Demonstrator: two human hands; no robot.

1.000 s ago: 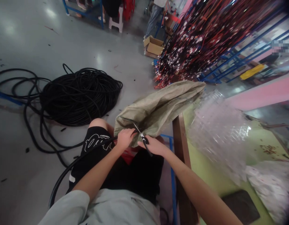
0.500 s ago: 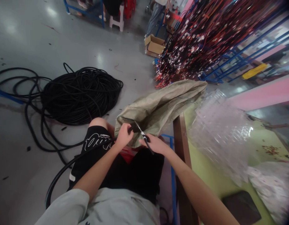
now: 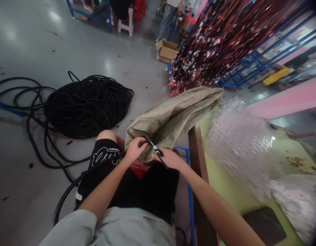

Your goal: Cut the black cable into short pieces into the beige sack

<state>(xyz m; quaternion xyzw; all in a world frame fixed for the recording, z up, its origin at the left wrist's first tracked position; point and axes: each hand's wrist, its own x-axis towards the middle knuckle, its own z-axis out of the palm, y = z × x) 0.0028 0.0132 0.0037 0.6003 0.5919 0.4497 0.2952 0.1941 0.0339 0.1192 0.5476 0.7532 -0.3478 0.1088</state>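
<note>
My left hand is closed around a black tube or cable, which runs back across my lap to the left. Its end pokes out past my fingertips, beside the blades of the scissors. Those have dark handles and are gripped in my right hand, blades pointing up and to the left. Whether the blades touch the tube I cannot tell. Just beyond both hands lies a beige woven sack with its mouth open towards me.
A large black coil lies on the floor to the left. On the right, a greenish tabletop bears clear plastic packaging and a dark flat object. Bundled wires hang beyond, near a cardboard box. Other people are partly visible at the top.
My left hand has moved slightly right, its fingertips now closer to the scissor blades, and less of the tube's end shows. The right hand stays nearly in place. The view has shifted a little.
</note>
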